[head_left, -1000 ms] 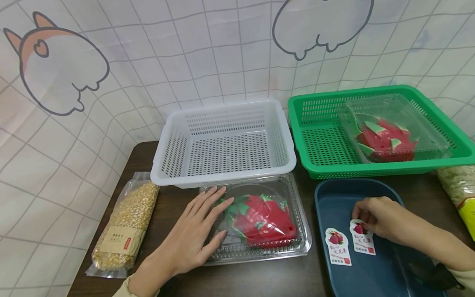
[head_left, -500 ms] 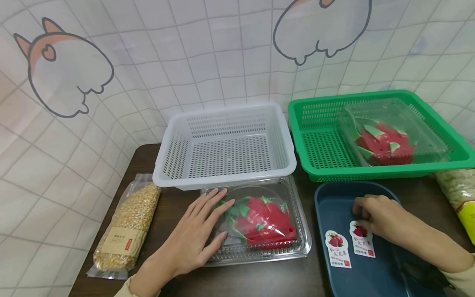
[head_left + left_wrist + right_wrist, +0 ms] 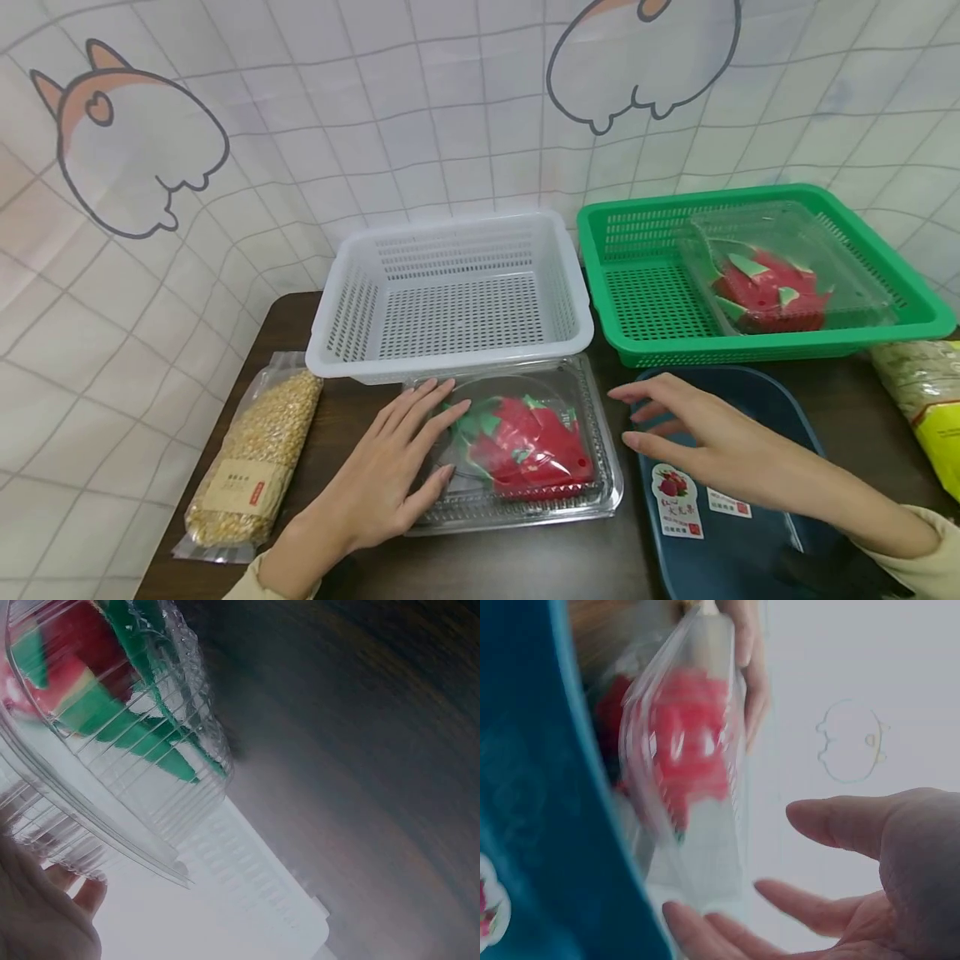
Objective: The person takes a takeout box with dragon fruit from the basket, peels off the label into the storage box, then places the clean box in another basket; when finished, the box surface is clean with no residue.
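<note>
My left hand (image 3: 390,471) rests with spread, straight fingers on the left side of a clear plastic clamshell box (image 3: 612,467). Inside lies a red dragon fruit (image 3: 528,450) with green scales. My right hand (image 3: 697,429) hovers over the left rim of a dark blue tray (image 3: 720,567), fingers stretched toward the box; its fingertips are apart from the box in the right wrist view. Nothing is between its fingers. Two white labels with dragon fruit pictures lie in the tray: the left label (image 3: 677,500) shows whole, while the right label (image 3: 729,502) is mostly hidden beneath the hand.
A white basket (image 3: 450,368) stands behind the box. To its right, a green basket (image 3: 772,352) bears another clear box (image 3: 847,287) with dragon fruit. A bag of corn kernels (image 3: 255,454) lies at the left, and a yellow-labelled bag (image 3: 930,408) at the right edge.
My right hand has left the right label and moved left across the tray to its rim, its curled fingers now stretched out. The left hand has stayed on the box.
</note>
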`<state>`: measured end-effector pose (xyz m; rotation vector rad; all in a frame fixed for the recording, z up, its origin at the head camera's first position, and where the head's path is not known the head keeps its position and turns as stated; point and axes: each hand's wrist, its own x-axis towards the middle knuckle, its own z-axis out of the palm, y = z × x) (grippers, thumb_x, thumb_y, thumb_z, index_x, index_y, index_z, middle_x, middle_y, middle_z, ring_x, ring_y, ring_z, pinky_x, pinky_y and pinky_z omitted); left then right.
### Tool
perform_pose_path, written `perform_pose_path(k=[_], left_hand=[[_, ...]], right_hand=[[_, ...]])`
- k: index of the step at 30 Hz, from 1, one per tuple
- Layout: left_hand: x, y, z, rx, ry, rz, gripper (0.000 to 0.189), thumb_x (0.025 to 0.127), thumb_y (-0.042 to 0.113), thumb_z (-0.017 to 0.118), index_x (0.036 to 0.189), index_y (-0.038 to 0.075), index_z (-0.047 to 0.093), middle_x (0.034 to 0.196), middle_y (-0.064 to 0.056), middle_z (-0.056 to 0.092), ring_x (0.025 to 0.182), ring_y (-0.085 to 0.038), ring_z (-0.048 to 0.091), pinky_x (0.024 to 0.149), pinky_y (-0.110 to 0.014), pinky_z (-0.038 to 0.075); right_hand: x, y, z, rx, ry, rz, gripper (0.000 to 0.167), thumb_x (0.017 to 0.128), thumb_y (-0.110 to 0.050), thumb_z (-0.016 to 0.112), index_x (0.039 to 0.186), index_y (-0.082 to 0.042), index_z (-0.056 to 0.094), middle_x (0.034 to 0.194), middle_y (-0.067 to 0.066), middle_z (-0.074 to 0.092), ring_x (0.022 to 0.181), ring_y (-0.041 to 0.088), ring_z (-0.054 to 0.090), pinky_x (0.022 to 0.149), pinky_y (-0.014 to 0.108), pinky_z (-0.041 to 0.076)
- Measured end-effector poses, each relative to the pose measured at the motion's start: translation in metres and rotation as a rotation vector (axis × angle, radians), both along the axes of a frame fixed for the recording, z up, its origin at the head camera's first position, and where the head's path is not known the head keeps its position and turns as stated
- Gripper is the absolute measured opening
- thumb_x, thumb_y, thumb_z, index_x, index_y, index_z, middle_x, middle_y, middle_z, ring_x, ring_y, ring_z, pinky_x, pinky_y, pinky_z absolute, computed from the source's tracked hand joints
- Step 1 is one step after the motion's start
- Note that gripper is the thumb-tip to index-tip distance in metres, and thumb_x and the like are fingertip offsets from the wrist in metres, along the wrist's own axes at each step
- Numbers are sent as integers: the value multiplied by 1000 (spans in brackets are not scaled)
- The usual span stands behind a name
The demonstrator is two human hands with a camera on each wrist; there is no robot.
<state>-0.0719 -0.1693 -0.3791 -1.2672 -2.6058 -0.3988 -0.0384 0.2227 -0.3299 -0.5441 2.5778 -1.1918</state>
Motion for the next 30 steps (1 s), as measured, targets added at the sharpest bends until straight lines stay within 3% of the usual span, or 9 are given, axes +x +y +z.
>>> perform_pose_path(k=[4, 10, 13, 16, 18, 21, 25, 30], left_hand=[[-1, 0, -1, 10, -4, 4, 61, 109, 43, 41, 164, 17, 34, 171, -12, 26, 157, -31, 25, 124, -54, 24], [2, -1, -3, 96, 24, 37, 57, 111, 41, 39, 160, 13, 41, 168, -17, 29, 153, -36, 30, 117, -57, 36], [6, -5, -4, 141, 13, 79, 56, 110, 40, 44, 160, 14, 42, 167, -19, 29, 151, -35, 33, 109, -56, 46], [12, -9, -4, 179, -47, 146, 60, 107, 37, 55, 161, 17, 39, 167, -18, 26, 144, -34, 42, 94, -51, 55], [16, -13, -3, 205, -112, 192, 66, 104, 33, 62, 163, 19, 35, 167, -18, 24, 142, -35, 43, 90, -50, 57], [21, -18, -1, 266, -244, 252, 75, 102, 29, 68, 165, 20, 28, 168, -15, 21, 146, -34, 39, 99, -54, 53], [24, -20, 2, 416, -517, 307, 78, 105, 30, 65, 167, 20, 19, 165, -12, 22, 151, -34, 31, 112, -58, 42], [25, -17, 8, 581, -858, 416, 75, 107, 37, 59, 168, 28, 14, 164, -13, 27, 147, -37, 37, 111, -60, 43]], right_hand=[[-8, -14, 1, -29, -96, 6, 70, 101, -30, 72, 157, -3, 38, 145, 23, 50, 123, 38, 60, 82, 42, 62], [-18, -26, -1, -20, -186, 3, 83, 99, -33, 73, 159, 3, 28, 148, 30, 47, 117, 34, 64, 84, 46, 62], [-22, -27, -1, -31, -205, 5, 89, 98, -33, 75, 160, 4, 23, 148, 32, 46, 113, 32, 66, 84, 45, 62], [-24, -27, -1, -38, -206, 23, 93, 97, -32, 77, 160, 6, 21, 148, 32, 46, 111, 29, 66, 84, 44, 63], [-25, -25, -2, -40, -209, 40, 94, 96, -32, 78, 160, 8, 21, 148, 33, 46, 110, 28, 66, 84, 42, 63], [-26, -25, -4, -38, -217, 61, 95, 96, -33, 78, 160, 10, 22, 148, 33, 46, 109, 27, 67, 83, 40, 63], [-31, -26, -6, -23, -221, 79, 96, 96, -33, 78, 159, 13, 21, 145, 34, 49, 108, 29, 70, 82, 42, 63], [-35, -28, -7, -5, -234, 80, 98, 96, -35, 77, 159, 13, 19, 143, 35, 49, 108, 31, 70, 81, 44, 63]])
